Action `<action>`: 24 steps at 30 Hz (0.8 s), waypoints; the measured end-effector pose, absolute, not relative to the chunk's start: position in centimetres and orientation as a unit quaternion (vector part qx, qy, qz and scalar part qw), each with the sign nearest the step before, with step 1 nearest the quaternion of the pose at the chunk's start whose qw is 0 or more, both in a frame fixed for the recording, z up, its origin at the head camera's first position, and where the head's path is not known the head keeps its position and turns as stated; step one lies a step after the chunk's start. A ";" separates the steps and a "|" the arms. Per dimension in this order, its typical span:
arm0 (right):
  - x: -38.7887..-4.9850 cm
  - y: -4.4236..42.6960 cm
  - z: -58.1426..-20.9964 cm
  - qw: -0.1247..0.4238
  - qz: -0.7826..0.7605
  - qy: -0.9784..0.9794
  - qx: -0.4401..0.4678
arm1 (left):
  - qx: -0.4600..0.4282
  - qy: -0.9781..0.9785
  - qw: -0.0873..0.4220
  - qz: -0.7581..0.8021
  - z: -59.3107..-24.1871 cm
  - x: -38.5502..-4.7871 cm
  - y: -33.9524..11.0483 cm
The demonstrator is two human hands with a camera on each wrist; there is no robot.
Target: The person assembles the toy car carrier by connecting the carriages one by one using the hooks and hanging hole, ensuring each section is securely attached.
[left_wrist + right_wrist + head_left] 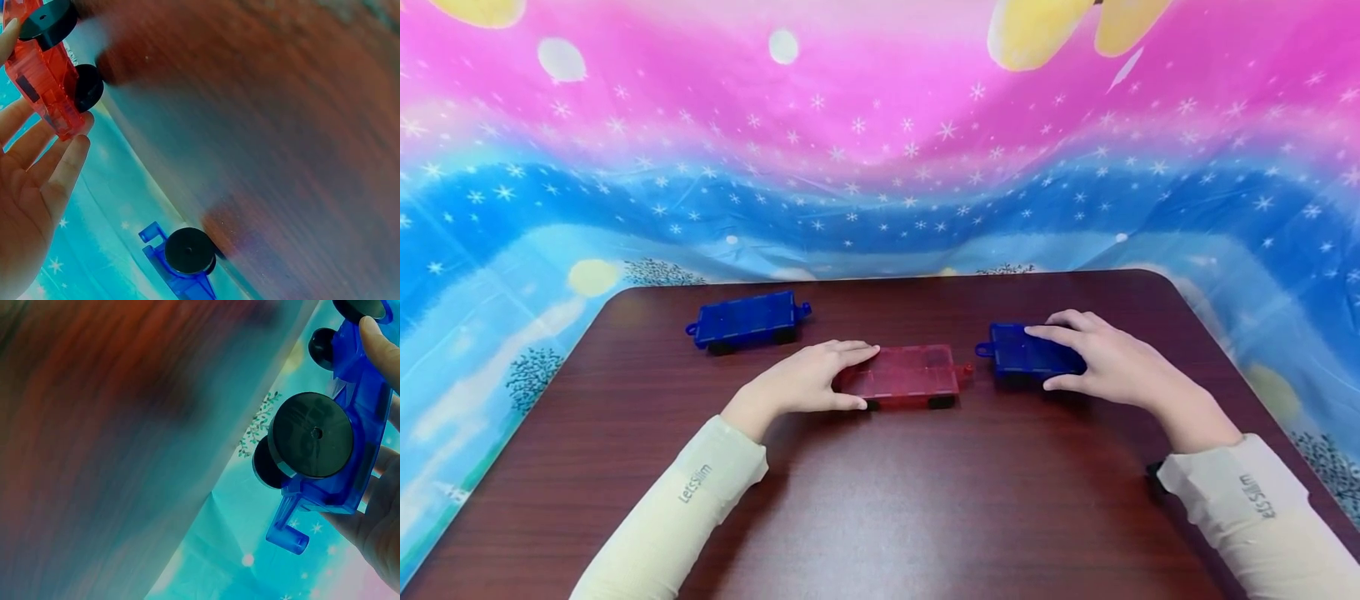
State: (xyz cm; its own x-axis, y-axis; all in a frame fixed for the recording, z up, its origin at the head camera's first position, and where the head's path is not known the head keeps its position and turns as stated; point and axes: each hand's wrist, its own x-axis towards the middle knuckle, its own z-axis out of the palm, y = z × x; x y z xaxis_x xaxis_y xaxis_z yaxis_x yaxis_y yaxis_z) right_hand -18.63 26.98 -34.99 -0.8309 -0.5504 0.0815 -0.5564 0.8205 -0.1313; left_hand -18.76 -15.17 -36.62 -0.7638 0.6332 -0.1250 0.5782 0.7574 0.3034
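- At the left of the head view, the blue car [747, 321] stands alone near the far edge of the table. It has wheels, so I think a careless push from the arm nearest to it could roll it over this edge.
- In the middle, the left hand [801, 379] grips the left end of the red car [910, 375], thumb on the near side and fingers on the far side. If it pushes unevenly, the car may turn crooked.
- Right of this, the red hook [967, 372] and the blue ring [983, 351] are near but apart, and the ring lies slightly higher in the frame. Pressed together so, they might miss or knock each other.
- Right of centre, the right hand [1112, 362] holds the second blue car [1022, 350] by its right end, thumb against fingers. A too strong squeeze could tilt it.
- The table [880, 517] is dark reddish wood with visible grain and rounded far corners; a pale shine lies at the lower centre.
- Behind, from left to right, hangs a cloth [880, 125], blue below and pink above, with white snowflakes and yellow shapes. Its folds go down past both sides of the table.
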 end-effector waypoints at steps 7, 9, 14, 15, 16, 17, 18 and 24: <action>-18.5 26.2 -35.1 0.013 0.080 -0.952 0.297 | 0.326 0.930 0.113 0.127 -36.6 -18.8 -15.3; -18.4 26.1 -35.2 0.012 0.081 -0.951 0.300 | 0.327 0.929 0.115 0.127 -36.6 -18.8 -15.3; -18.3 25.8 -35.3 0.010 0.079 -0.950 0.301 | 0.329 0.929 0.113 0.125 -36.5 -18.8 -15.3; -18.2 25.8 -35.3 0.008 0.078 -0.951 0.300 | 0.328 0.930 0.113 0.124 -36.5 -18.7 -15.3; -18.2 25.8 -35.3 0.006 0.077 -0.951 0.300 | 0.327 0.930 0.113 0.123 -36.5 -18.7 -15.3; -18.2 25.7 -35.4 0.004 0.078 -0.951 0.299 | 0.327 0.930 0.114 0.122 -36.6 -18.7 -15.3; -18.1 25.7 -35.4 0.002 0.078 -0.951 0.298 | 0.326 0.930 0.114 0.123 -36.6 -18.7 -15.2; -18.2 25.7 -35.8 -0.010 0.089 -0.951 0.297 | 0.326 0.931 0.112 0.121 -36.6 -18.7 -15.2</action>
State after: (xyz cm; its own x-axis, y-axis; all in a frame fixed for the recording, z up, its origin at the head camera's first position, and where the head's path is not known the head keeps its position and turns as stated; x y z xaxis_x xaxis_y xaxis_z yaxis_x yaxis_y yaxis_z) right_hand -18.16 25.69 -35.82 -0.8233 -0.5667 0.0331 -0.5631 0.8078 -0.1747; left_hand -18.74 -15.20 -36.60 -0.7626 0.6337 -0.1297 0.5796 0.7584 0.2980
